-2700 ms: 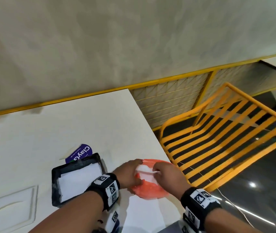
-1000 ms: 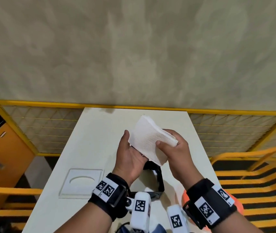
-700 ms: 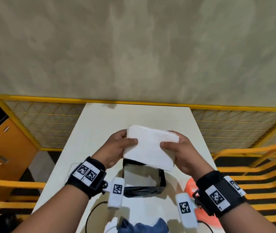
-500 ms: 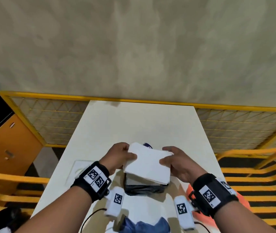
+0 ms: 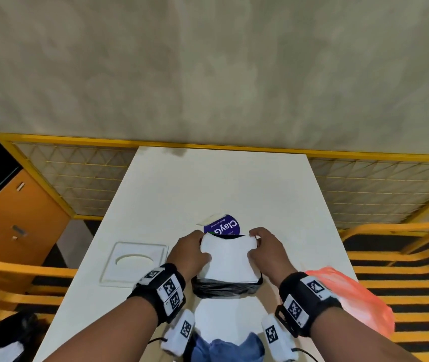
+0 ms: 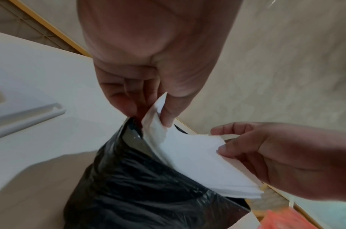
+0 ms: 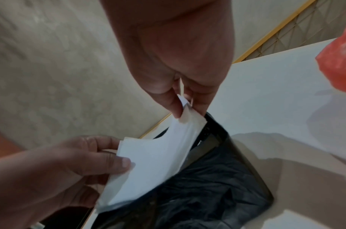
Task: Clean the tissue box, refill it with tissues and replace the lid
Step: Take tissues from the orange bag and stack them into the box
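Note:
A black square tissue box [image 5: 225, 288] stands on the white table [image 5: 221, 184] near its front edge. A white stack of tissues [image 5: 229, 258] lies tilted across the box's open top, its near edge at the rim. My left hand [image 5: 191, 250] pinches the stack's left side, thumb on top. My right hand [image 5: 266, 250] pinches the right side the same way. In the left wrist view the stack [image 6: 195, 156] slopes over the box wall [image 6: 140, 182]; the right wrist view shows the stack [image 7: 154, 167] above the box [image 7: 213, 186]. The white lid [image 5: 135, 262] with an oval slot lies left of the box.
A purple round wrapper [image 5: 222, 227] lies just behind the box. An orange plastic bag [image 5: 349, 296] sits at the table's right front corner. Yellow chairs [image 5: 401, 257] flank the table. A blue cloth [image 5: 227, 347] shows at the bottom edge.
Both hands took the stack of tissues from the orange bag at the right, carried it over and lowered it from above the table onto the box's open top.

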Available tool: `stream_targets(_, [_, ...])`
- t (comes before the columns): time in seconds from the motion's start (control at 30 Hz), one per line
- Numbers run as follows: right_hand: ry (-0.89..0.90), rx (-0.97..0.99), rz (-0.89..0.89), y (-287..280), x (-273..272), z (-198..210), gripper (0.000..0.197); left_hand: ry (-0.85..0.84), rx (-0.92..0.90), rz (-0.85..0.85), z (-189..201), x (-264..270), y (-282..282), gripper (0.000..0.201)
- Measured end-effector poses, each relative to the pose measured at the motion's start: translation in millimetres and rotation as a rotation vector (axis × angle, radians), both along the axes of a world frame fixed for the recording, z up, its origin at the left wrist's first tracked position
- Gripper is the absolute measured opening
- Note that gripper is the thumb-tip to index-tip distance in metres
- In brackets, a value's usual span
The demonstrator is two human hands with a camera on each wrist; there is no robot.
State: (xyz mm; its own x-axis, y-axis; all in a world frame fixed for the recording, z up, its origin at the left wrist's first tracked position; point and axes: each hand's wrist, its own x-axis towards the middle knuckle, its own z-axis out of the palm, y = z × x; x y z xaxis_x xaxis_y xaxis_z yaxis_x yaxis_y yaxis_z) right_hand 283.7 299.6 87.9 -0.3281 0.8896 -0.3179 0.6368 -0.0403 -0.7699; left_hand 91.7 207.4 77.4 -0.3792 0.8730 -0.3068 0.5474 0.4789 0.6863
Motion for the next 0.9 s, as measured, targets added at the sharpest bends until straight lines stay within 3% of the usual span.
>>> stream_targets(0.13, [-0.135, 0.168, 0.187, -4.7, -2.6, 2.5, 0.049, 0.245, -0.013, -0.132, -3.6, -3.9, 1.8, 0.045])
stream_targets(0.23, [-0.384, 0.344, 0.363, -10.1, -6.3, -5.3, 0.043, 0.415, -0.016, -0.313, -3.0, 1.8, 4.2, 0.047])
stream_targets(0.37, [-0.663, 0.333, 0.656, -22.3, -9.0, -20.3, 0.029, 0.605, -0.259, -0.622, -7.1, 11.8, 2.3, 0.04])
stream_targets(0.53, [-0.751, 0.285, 0.759, -26.5, -3.4, -32.0, 0.014, 0.667, -0.424, -0.699, -10.5, 22.8, 0.7, 0.016])
stream_targets(0.63, [-0.613, 0.271, 0.712, -26.2, -0.7, -30.3, 0.019, 0.688, -0.424, -0.703, -11.4, 24.2, 1.6, 0.018])
stream_targets(0.7, [-0.391, 0.287, 0.542, -25.6, 9.6, -24.4, 0.026, 0.691, -0.39, -0.672, -13.0, 23.5, 2.3, 0.024])
stream_targets(0.8, [-0.077, 0.352, 0.214, -23.3, 50.5, -9.9, 0.015, 0.693, -0.257, -0.618, -11.0, 26.9, 2.9, 0.025])
stream_targets(0.9, [-0.248, 0.323, 0.073, -16.5, 116.6, -6.0, 0.019, 0.688, -0.04, -0.621, -0.6, 47.5, 7.3, 0.019])
